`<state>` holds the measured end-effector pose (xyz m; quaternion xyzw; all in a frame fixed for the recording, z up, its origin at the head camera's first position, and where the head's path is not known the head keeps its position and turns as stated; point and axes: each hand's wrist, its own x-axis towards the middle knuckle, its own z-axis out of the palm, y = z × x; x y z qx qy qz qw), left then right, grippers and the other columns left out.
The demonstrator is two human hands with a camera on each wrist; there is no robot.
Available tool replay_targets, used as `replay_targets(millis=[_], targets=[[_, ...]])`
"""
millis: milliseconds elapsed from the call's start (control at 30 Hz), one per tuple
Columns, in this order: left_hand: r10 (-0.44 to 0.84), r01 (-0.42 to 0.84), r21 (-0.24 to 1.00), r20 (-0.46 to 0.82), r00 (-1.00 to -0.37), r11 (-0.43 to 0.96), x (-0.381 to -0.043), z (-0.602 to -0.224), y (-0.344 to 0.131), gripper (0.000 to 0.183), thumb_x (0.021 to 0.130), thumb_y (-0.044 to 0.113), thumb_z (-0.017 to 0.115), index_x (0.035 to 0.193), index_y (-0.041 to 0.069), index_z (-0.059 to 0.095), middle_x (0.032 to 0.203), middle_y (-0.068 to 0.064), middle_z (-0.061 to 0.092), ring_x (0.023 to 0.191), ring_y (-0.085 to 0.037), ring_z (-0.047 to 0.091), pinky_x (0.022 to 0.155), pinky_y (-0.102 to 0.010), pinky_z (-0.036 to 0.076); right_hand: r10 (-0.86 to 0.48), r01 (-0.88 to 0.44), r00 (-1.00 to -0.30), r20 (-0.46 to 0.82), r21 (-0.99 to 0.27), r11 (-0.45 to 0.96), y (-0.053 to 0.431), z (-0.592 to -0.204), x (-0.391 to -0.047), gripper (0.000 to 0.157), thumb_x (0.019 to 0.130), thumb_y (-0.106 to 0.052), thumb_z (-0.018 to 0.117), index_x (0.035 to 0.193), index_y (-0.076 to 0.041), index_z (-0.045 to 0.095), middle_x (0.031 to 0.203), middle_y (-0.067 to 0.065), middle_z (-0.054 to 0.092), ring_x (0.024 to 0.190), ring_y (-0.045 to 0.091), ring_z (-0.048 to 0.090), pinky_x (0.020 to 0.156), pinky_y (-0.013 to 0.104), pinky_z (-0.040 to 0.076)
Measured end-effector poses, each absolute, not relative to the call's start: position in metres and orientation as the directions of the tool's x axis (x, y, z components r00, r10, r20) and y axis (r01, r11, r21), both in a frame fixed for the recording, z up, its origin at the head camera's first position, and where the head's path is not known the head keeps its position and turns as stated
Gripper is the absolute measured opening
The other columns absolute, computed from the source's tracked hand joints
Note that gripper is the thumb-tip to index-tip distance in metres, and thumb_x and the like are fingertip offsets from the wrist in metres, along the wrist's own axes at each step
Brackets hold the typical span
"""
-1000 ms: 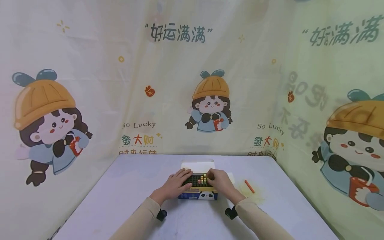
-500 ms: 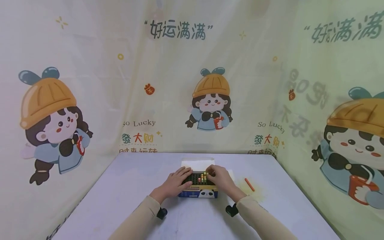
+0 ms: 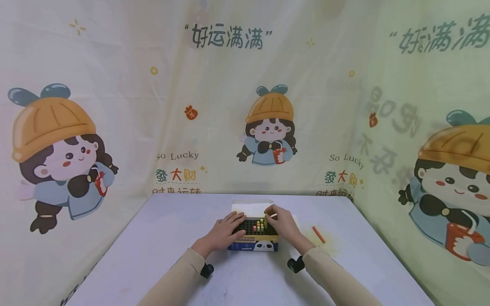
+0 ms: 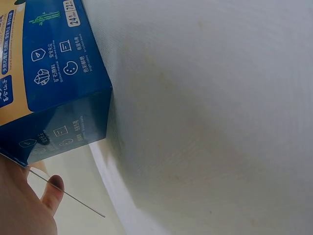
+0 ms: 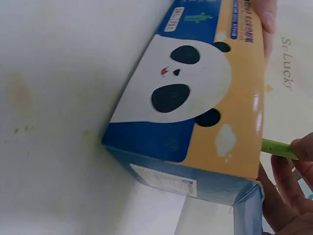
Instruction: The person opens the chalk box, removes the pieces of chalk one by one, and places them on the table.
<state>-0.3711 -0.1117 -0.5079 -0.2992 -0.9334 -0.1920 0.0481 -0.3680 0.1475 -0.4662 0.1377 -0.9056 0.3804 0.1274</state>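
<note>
A blue-and-yellow box [image 3: 246,246] with a panda on its front sits on a pale table [image 3: 160,255], directly before a person in light sleeves. Its top is open, with a white flap [image 3: 250,208] at the back, showing a dark holed tray [image 3: 249,222]. Several short coloured sticks [image 3: 259,228] (pink, orange and yellow among them) are clustered toward its right part. The left hand [image 3: 222,233] rests over the box's left end, fingers extended close together, thumb apart. The right hand [image 3: 285,226] pinches a green stick [image 5: 275,148] between thumb and fingertips at the box's right end; its lower tip is hidden, so whether it sits in a hole cannot be told. An orange stick [image 3: 319,234] lies on a yellowish smudge [image 3: 328,246], to the right of the box.
</note>
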Motion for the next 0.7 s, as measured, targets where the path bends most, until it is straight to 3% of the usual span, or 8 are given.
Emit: replay_targets(millis=[400,700], targets=[[0.548,0.581,0.339,0.198,-0.813,0.740,-0.369,-0.509,-0.111,0.071,0.108,0.061,0.036,0.164,0.018,0.032,0.171,-0.004,0.029,0.159,-0.035,0.019,0.114,-0.068,0.029,-0.097,-0.353,-0.922,0.374,-0.711,0.608,0.153,-0.461,-0.370,0.011,0.103,-0.018,0.066,0.113,-0.016,0.070,0.108,0.002,0.072,0.095,0.018,0.070,0.083,0.040,0.059],[0.556,0.597,0.339,0.218,-0.802,0.727,-0.372,-0.509,-0.113,0.070,0.109,0.060,0.035,0.165,0.018,0.031,0.171,-0.003,0.027,0.159,-0.034,0.018,0.115,-0.068,0.028,-0.068,-0.294,-0.951,0.302,-0.811,0.505,0.158,-0.453,-0.371,0.018,0.106,-0.019,0.062,0.120,-0.014,0.071,0.112,0.011,0.070,0.078,0.020,0.072,0.057,0.031,0.059]])
